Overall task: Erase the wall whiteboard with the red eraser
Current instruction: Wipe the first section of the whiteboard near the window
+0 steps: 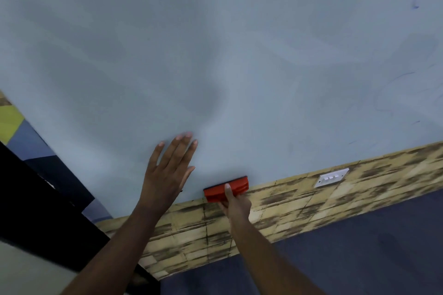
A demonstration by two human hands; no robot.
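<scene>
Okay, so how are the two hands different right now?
The left hand lies flat on the whiteboard with fingers straight, holding nothing; the right hand grips the red eraser. The left sits higher on the board; the right works at its bottom edge. Both reach toward the board.

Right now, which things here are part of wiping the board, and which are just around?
Part of the job:
whiteboard
red eraser, gripped by the right hand
left hand, flat on the board

Just around:
white switch plate
brick-pattern strip
</scene>
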